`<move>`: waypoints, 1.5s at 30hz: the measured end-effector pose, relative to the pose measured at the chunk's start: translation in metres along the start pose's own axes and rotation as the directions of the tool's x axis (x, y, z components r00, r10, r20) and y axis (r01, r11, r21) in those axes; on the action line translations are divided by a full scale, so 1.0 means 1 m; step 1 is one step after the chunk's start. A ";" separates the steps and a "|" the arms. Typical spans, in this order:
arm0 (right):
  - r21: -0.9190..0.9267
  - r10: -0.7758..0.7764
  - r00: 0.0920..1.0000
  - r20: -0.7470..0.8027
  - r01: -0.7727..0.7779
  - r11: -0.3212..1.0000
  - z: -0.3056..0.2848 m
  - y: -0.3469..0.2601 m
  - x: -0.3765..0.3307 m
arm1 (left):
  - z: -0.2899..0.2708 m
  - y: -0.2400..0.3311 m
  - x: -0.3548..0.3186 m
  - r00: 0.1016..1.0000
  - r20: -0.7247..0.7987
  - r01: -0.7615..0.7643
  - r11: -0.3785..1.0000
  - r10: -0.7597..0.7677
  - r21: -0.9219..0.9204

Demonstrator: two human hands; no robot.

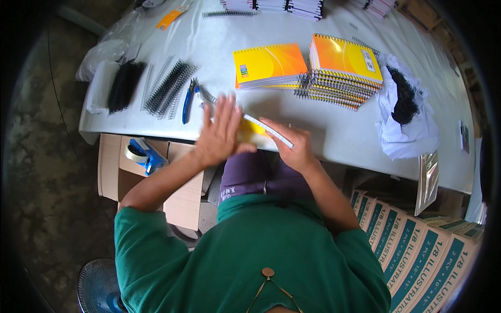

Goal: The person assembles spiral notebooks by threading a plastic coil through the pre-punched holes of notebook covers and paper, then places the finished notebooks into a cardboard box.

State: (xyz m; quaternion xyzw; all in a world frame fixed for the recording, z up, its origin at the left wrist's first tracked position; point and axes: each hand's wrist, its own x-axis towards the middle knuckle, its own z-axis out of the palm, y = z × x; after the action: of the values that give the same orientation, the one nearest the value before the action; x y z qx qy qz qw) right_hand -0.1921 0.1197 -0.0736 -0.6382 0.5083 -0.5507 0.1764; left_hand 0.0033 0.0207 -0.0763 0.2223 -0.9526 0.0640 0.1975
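Note:
At the table's near edge my right hand (293, 146) grips a yellow notebook (254, 128), tilted up on its edge with its white page edges upward. My left hand (222, 128) is by the notebook's left end, fingers stretched and slightly blurred; whether the palm touches it I cannot tell. A dark wire coil (207, 95) shows just beyond my left fingers, its lower end hidden. Blue-handled pliers (187, 104) lie left of that hand. Beyond the notebook are a pile of yellow-orange notebooks (271, 62) and a taller stack of coil-bound ones (345, 60).
Loose black coils (169, 88) and a denser coil bundle (125, 86) lie at the left. White paper (415, 138) holding black scraps (403, 96) is at the right. Below the table are an open cardboard box (182, 182) with a blue tape dispenser (148, 156), several printed cartons (407, 245) and a fan (96, 287).

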 end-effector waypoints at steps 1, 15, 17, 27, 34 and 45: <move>-0.010 -0.007 1.000 -0.012 0.007 1.000 0.002 0.000 0.001 | 0.002 0.007 -0.010 0.992 -0.010 -0.126 0.984 0.128 0.124; -0.001 -0.185 0.981 0.059 0.186 0.983 0.015 -0.011 -0.006 | 0.008 -0.001 0.008 0.857 -0.485 0.185 0.982 -0.173 -0.025; 0.002 -0.169 0.985 0.047 0.169 0.986 0.015 -0.004 -0.007 | 0.024 0.012 -0.020 0.937 -0.339 0.071 0.997 -0.081 -0.042; 0.156 -0.043 0.998 0.035 0.037 0.987 0.018 -0.011 0.004 | 0.041 0.025 -0.067 0.950 0.053 -0.279 0.913 0.308 -0.299; 0.173 0.045 0.997 0.070 -0.056 0.983 0.025 -0.006 0.004 | 0.011 0.036 -0.009 0.959 -0.098 -0.285 0.886 0.267 -0.366; 0.274 0.136 0.990 0.042 -0.142 0.951 0.024 0.000 0.006 | -0.035 0.044 0.036 0.986 -0.116 -0.146 0.952 0.118 -0.268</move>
State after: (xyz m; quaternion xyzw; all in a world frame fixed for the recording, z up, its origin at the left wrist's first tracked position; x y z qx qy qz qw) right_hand -0.1713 0.1067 -0.0781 -0.5760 0.4682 -0.5952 0.3077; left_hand -0.0341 0.0532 -0.0316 0.1249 -0.9541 -0.0453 0.2686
